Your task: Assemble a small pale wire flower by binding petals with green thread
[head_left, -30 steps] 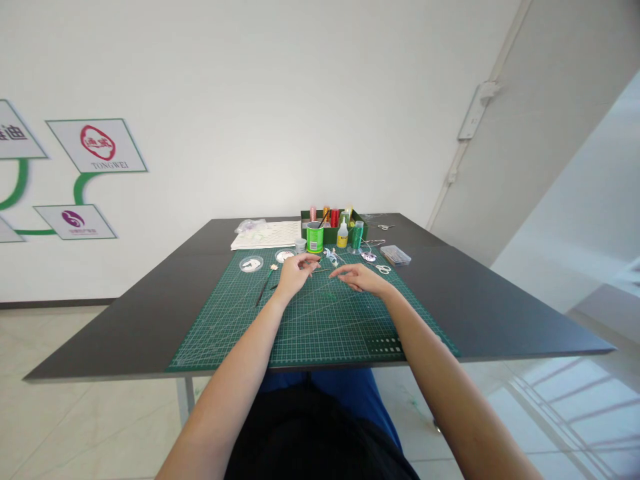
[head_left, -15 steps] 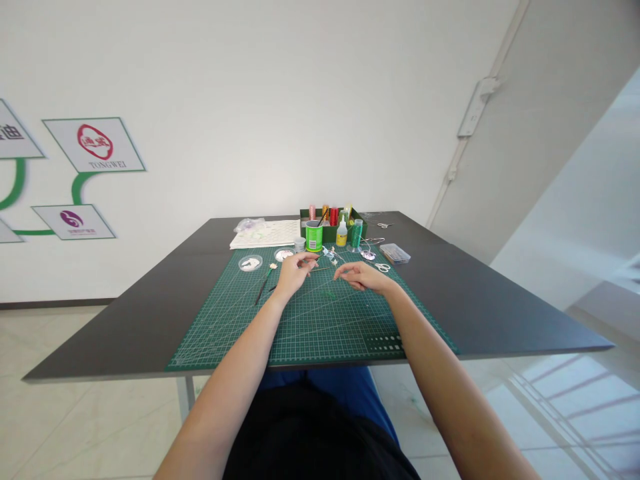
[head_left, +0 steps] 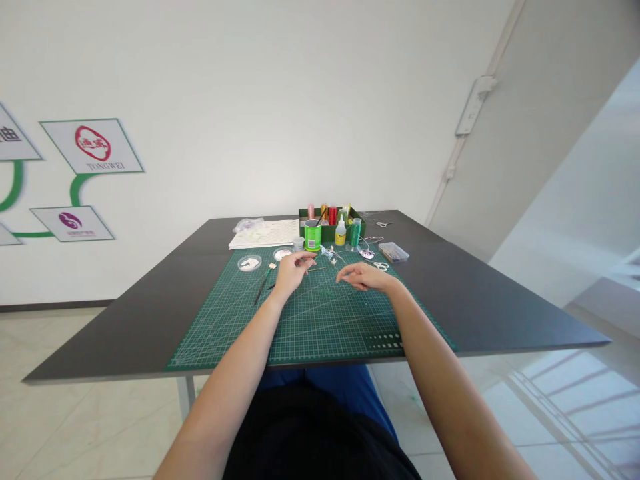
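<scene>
My left hand hovers above the green cutting mat, fingertips drawn together; whatever lies between them is too small to make out. To its right, my right hand has its fingers bent down and pressed together in a pinch, and I cannot make out what is in it. A gap separates the hands. Beyond it, small pale flower-like pieces lie at the mat's far edge. A thin stick rests on the mat between the hands. Left of my left hand lies a dark, thin-handled tool near a small white flower-like piece.
Two shallow dishes with white contents, one a clear dish, are at the left. Behind stand a green can, a glue bottle, a green thread spool and a box of spools. Scissors and a plastic case lie right.
My right hand has shifted very slightly right, widening the gap to my left hand. My left hand keeps nearly the same place and pose. The whole view has moved a little.
</scene>
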Available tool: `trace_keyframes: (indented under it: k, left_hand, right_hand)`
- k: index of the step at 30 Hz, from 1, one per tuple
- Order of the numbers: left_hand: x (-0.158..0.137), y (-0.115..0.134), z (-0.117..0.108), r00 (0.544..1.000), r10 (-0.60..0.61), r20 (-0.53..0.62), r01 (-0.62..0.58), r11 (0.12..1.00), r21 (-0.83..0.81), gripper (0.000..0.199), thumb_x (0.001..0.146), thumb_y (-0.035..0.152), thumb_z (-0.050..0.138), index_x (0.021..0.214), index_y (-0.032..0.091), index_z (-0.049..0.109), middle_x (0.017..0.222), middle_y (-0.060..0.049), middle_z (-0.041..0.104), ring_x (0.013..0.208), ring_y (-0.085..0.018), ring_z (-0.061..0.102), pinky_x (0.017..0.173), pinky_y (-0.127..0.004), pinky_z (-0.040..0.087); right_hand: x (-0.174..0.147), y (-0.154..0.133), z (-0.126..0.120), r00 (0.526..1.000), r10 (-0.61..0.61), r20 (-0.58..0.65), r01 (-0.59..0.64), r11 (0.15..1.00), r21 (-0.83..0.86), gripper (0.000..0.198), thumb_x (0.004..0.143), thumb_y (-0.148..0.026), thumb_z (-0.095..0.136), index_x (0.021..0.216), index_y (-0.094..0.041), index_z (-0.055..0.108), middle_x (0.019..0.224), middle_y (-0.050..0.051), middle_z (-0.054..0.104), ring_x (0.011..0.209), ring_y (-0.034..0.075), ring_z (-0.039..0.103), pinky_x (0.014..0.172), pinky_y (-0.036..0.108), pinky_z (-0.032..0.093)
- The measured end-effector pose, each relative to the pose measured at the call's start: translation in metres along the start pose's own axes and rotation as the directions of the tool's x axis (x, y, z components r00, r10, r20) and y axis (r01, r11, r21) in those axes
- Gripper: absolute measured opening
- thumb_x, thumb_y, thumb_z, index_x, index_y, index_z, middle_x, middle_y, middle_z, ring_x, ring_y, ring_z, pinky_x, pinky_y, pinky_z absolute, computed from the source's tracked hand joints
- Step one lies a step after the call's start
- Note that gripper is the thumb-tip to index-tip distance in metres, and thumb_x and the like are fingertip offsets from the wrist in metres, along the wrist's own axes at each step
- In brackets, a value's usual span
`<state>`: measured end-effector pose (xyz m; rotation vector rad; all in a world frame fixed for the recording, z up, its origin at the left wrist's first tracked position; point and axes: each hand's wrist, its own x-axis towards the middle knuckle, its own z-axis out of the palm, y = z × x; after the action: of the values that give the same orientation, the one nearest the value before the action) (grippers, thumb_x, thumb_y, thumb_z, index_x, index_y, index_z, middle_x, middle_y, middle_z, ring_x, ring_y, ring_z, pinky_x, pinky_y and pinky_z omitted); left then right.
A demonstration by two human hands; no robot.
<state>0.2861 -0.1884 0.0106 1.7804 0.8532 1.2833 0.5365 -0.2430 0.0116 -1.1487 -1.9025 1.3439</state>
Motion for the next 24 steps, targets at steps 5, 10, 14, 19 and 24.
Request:
trace_keyframes:
  k: [5,10,14,19,24]
  left_hand:
    - [0.001,-0.001,-0.003,0.999,-0.006,-0.033,0.006,1.000,0.007,0.024,0.077,0.017,0.066,0.098,0.015,0.078,0.080,-0.006,0.076,0.052,-0.012,0.058,0.055,-0.025,0.049]
    - [0.001,0.002,-0.005,0.999,-0.010,-0.038,0.009,1.000,-0.008,0.024,0.076,0.019,0.067,0.097,0.014,0.077,0.083,-0.007,0.077,0.057,-0.013,0.061,0.054,-0.025,0.050]
    - [0.001,0.004,-0.007,0.997,-0.005,-0.082,0.001,0.999,-0.048,0.024,0.076,0.022,0.068,0.096,0.014,0.077,0.081,-0.006,0.077,0.055,-0.012,0.059,0.053,-0.024,0.050]
    - [0.002,0.005,-0.009,0.991,0.002,-0.134,-0.012,0.997,-0.075,0.026,0.075,0.025,0.068,0.097,0.015,0.078,0.080,-0.006,0.077,0.052,-0.010,0.056,0.051,-0.023,0.049]
    - [0.002,0.005,-0.009,0.989,-0.013,-0.146,0.001,0.997,-0.082,0.028,0.074,0.026,0.069,0.098,0.014,0.078,0.081,-0.006,0.077,0.052,-0.010,0.056,0.051,-0.023,0.048]
  right_hand:
    - [-0.001,0.006,-0.006,0.997,0.057,-0.060,-0.061,0.996,-0.065,0.036,0.082,-0.041,0.062,0.100,-0.010,0.067,0.041,-0.009,0.042,0.037,0.008,0.031,0.042,0.022,0.021]
    - [-0.001,0.013,-0.015,0.985,0.085,-0.153,-0.104,0.987,-0.120,0.034,0.080,-0.038,0.060,0.098,-0.011,0.069,0.040,-0.009,0.042,0.037,0.008,0.033,0.044,0.022,0.024]
    - [-0.001,0.018,-0.019,0.969,0.118,-0.215,-0.162,0.967,-0.199,0.029,0.079,-0.034,0.059,0.093,-0.012,0.072,0.039,-0.007,0.042,0.037,0.010,0.035,0.044,0.023,0.027]
    - [0.001,0.023,-0.022,0.908,0.040,-0.416,-0.192,0.925,-0.329,0.017,0.077,-0.022,0.060,0.080,-0.015,0.076,0.044,-0.004,0.047,0.044,0.012,0.040,0.049,0.025,0.032]
    - [0.004,0.031,-0.030,0.743,-0.024,-0.668,-0.320,0.865,-0.387,0.017,0.077,-0.016,0.061,0.078,-0.017,0.078,0.059,0.003,0.061,0.060,0.016,0.051,0.060,0.026,0.040]
